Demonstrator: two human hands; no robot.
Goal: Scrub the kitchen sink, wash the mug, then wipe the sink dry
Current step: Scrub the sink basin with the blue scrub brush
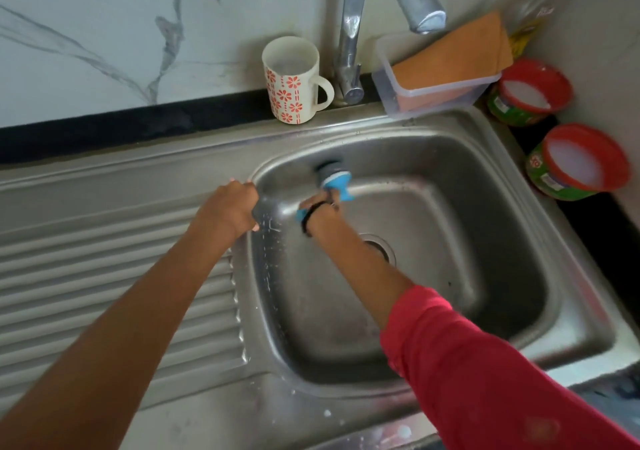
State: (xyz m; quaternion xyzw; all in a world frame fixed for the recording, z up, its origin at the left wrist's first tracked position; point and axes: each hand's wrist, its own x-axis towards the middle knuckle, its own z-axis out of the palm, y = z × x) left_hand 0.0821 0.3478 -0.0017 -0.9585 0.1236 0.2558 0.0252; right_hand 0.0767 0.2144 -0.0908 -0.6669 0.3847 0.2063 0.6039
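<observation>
A stainless steel sink (485, 228) fills the middle, its drain (379, 247) partly hidden by my right forearm. My right hand (320, 212) grips a blue-handled scrubber (334, 174), whose grey pad presses against the far left wall of the basin. The fingers of my left hand (230, 209) curl over the sink's left rim. A white mug with red flowers (292, 81) stands upright on the back ledge, left of the tap (351, 34). An orange cloth (457, 51) lies in a clear plastic box (436, 95) at the back right.
A ribbed draining board (114, 276) lies left of the basin. Two open red-rimmed tubs of white paste (530, 91) (578, 162) stand on the dark counter at the right. White flecks dot the basin's left wall and front rim. A marble-patterned wall rises behind.
</observation>
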